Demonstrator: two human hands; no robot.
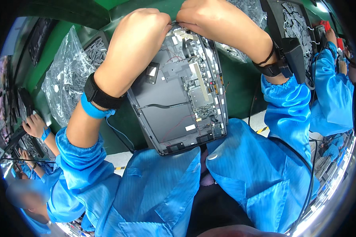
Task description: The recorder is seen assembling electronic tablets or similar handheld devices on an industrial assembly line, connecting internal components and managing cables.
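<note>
An opened tablet-like device (158, 122) lies tilted in front of me, near edge by my jacket. Its inside shows a green circuit board (199, 94), a black flat cable (162, 105) and thin red wires. A small dark block with a white label (151, 73) rests near its left edge. My left hand (144, 23) is closed at the device's far edge, fingertips pressed together. Beside it, my right hand (205, 15) is also closed at that edge, fingers curled. Whatever the fingertips grip is hidden or too small to make out.
On the green work surface (241, 83), a clear plastic bag (67, 79) of small grey parts stands left; another bag (235, 53) lies behind my right arm. A black tray (294, 23) holds grey pieces. Co-workers in blue sit left and right. A cable (120, 134) hangs near my left wrist.
</note>
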